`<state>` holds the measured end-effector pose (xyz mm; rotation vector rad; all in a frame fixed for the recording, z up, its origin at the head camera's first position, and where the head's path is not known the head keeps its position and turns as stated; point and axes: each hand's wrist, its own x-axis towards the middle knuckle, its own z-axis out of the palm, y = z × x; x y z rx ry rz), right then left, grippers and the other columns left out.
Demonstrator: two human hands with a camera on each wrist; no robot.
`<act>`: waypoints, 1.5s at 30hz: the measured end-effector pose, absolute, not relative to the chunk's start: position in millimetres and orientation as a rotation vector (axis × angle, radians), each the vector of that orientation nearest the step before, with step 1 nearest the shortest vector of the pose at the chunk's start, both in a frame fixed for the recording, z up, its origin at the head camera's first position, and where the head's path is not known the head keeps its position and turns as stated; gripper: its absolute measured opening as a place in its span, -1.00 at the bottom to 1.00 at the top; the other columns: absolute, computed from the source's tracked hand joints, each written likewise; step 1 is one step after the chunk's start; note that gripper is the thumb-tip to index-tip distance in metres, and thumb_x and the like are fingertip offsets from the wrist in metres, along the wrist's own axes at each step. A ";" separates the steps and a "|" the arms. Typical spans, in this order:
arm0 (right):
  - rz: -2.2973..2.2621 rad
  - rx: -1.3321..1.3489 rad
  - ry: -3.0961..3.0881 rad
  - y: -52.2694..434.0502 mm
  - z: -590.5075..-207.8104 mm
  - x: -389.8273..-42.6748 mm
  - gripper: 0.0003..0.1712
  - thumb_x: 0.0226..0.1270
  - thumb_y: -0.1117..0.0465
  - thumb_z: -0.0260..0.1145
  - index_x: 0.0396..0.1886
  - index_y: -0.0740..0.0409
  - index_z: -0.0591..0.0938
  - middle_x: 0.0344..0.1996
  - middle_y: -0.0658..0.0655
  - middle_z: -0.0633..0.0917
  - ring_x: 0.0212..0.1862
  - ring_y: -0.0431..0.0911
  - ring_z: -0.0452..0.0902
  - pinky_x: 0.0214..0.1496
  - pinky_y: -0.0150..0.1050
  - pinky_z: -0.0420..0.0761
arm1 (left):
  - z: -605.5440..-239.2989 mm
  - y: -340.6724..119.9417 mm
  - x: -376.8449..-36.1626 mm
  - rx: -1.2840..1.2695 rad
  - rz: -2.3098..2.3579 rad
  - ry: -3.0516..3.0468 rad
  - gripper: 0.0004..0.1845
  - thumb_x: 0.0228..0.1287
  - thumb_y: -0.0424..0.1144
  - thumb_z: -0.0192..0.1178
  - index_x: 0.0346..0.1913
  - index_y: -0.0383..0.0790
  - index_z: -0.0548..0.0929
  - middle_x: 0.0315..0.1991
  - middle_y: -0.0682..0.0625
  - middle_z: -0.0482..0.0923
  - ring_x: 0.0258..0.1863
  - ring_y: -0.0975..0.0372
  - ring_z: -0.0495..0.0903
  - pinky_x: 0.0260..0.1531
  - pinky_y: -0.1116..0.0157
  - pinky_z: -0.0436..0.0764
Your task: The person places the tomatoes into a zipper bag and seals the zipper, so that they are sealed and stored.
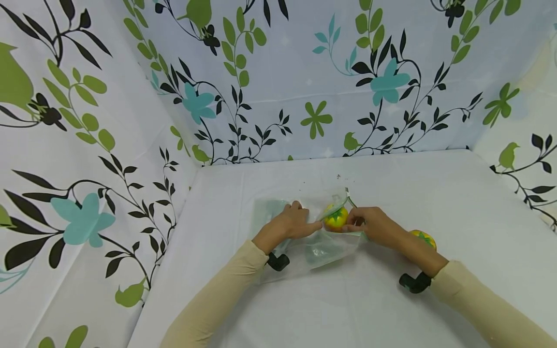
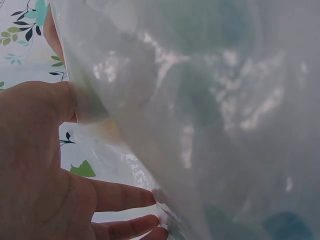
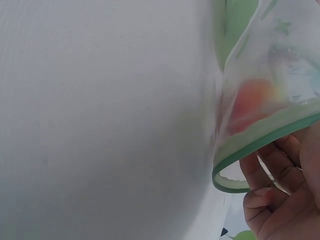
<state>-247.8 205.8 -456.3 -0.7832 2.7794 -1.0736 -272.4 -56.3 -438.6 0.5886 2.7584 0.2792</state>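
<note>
A clear plastic zip bag [image 1: 324, 253] with a green-edged mouth lies on the white table. At the mouth is a round yellow-orange fruit [image 1: 336, 220] with a green leafy top; through the film in the right wrist view the fruit [image 3: 250, 97] looks red-orange. My left hand [image 1: 292, 222] holds the bag's left part, its thumb reaching toward the fruit. In the left wrist view that hand [image 2: 55, 150] has thumb and fingers at the film's edge. My right hand [image 1: 375, 224] grips the green rim [image 3: 265, 137] beside the fruit, its fingers curled at the opening.
Another yellow-orange fruit [image 1: 424, 238] with a green top sits partly hidden behind my right forearm. Patterned cloth [image 1: 278, 101] with leaves and flowers hangs behind the white table [image 1: 243, 309] and along both sides.
</note>
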 end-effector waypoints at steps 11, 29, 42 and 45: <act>-1.147 -0.840 2.624 204.1 -457.5 -247.1 -0.85 0.33 0.12 0.44 -0.14 -0.05 0.82 -0.33 -0.14 0.72 -0.27 -0.07 0.54 -0.27 -0.22 0.57 | -439.6 -55.6 -272.5 0.577 0.269 2.762 -0.12 0.33 0.38 -0.19 0.42 -0.24 0.44 0.33 -0.19 0.28 0.21 0.00 0.32 0.05 0.04 0.49; -1.056 -1.131 2.600 196.9 -466.0 -246.4 -0.49 0.49 0.19 0.28 0.39 0.09 0.52 0.16 0.09 0.64 -0.11 -0.09 0.54 -0.13 -0.17 0.52 | -439.8 -59.5 -272.1 0.606 0.257 2.761 -0.18 0.32 0.32 -0.14 0.40 -0.22 0.46 0.25 -0.16 0.30 0.17 0.01 0.32 -0.02 -0.01 0.49; -1.006 -1.111 2.619 194.8 -464.1 -242.9 -0.48 0.52 0.22 0.22 0.42 0.19 0.47 -0.56 -0.10 0.41 -0.56 -0.24 0.30 -0.47 -0.31 0.38 | -440.8 -57.8 -270.7 0.603 0.245 2.771 -0.16 0.30 0.34 -0.11 0.42 -0.22 0.45 0.26 -0.15 0.31 0.18 0.01 0.33 -0.01 0.00 0.50; -1.000 -1.104 2.623 196.0 -464.8 -243.3 -0.49 0.53 0.20 0.22 0.41 0.18 0.48 -0.61 -0.15 0.36 -0.57 -0.27 0.28 -0.48 -0.32 0.37 | -440.9 -57.8 -270.5 0.597 0.242 2.773 -0.17 0.30 0.33 -0.11 0.41 -0.22 0.45 0.26 -0.15 0.30 0.19 0.01 0.32 0.01 0.00 0.50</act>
